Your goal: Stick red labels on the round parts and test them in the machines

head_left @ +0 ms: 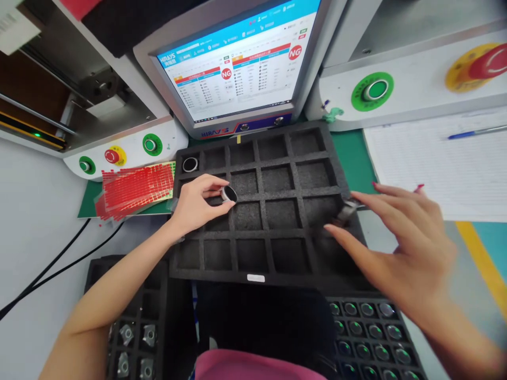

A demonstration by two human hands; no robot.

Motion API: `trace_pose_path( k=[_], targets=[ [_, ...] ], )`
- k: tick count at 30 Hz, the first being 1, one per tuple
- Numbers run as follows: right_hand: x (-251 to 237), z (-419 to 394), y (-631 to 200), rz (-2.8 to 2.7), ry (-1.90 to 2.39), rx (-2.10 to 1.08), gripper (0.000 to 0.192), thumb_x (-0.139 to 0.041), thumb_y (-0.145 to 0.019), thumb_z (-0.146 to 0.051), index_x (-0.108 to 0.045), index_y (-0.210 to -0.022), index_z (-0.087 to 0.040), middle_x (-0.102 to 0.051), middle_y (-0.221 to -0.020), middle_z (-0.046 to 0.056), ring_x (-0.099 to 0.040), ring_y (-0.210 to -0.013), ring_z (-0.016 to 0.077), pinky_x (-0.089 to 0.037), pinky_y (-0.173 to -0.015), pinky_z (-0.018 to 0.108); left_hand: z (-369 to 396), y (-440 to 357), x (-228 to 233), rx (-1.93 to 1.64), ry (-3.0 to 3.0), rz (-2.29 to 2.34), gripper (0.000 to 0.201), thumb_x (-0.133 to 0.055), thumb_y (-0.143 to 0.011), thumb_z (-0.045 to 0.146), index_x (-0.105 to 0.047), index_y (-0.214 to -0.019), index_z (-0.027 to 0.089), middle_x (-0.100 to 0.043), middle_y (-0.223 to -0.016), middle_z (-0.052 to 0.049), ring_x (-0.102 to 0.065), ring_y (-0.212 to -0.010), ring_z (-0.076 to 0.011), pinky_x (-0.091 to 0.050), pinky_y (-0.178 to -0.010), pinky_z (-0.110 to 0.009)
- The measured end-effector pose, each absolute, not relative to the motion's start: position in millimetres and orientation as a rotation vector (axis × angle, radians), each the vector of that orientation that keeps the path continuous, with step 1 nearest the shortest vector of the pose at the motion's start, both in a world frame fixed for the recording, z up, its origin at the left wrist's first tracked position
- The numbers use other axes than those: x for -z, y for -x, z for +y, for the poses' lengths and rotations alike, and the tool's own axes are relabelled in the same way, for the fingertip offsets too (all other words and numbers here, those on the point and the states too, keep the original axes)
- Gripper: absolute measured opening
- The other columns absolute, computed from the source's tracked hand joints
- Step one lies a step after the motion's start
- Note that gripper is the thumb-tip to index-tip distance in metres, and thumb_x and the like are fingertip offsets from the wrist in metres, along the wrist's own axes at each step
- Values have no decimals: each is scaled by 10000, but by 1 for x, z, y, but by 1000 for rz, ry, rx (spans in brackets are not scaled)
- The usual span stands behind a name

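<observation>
Monitor (237, 63) shows red "NG" badges twice, bezel reads "HIRAYS"; the rest of the screen text is too small to read. Left hand (196, 203) pinches a small round metal-rimmed lens (228, 194) over the black foam grid tray (261, 232), second row near its left side; another ring part (190, 164) sits in the top-left cell. Right hand (400, 237) is spread and motion-blurred, fingers around a small blurred part (346, 211) at the tray's right edge, grip unclear

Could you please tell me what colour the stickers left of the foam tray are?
Red: the sheet of small square stickers, seen in the head view.
</observation>
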State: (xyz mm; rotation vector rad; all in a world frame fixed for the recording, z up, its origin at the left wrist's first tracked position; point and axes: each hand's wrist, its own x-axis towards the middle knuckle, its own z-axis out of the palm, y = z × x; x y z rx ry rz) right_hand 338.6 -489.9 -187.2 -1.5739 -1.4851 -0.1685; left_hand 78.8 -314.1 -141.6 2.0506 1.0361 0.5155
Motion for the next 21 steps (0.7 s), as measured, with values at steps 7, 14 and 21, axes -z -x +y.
trace_pose_path(
  k=[7,14,21],
  targets=[
    [185,-440,-359,-1958,1521,337,327,-546,-1011,-433,-630,-1183,-167,-697,-952,110,-664,-1054,337,-388,-1123,627,-317,-64,138,-339,-2458,1012,276,-757,-776,111,-704,-1045,140,-762,-1041,-67,-733,-945,-202,-617,-913,-362],
    [171,-433,-356,-2078,1501,409,320,-468,-1043,-420,-583,-1156,-144,-695,-968,146,-683,-1017,373,-429,-1073,649,-320,-71,143,-239,-2427,1079,278,-852,-735,140,-731,-983,174,-778,-1035,-58,-742,-956,-250,-609,-897,-414],
    [175,-421,-374,-2089,1541,291,386,-358,-1028,-553,-545,-1184,-254,-701,-1051,139,-701,-939,359,-533,-920,606,-252,-1,88,-805,-2188,1434,344,-799,-681,119,-731,-1011,186,-778,-1044,-38,-732,-986,-212,-572,-983,-365]
  ],
)
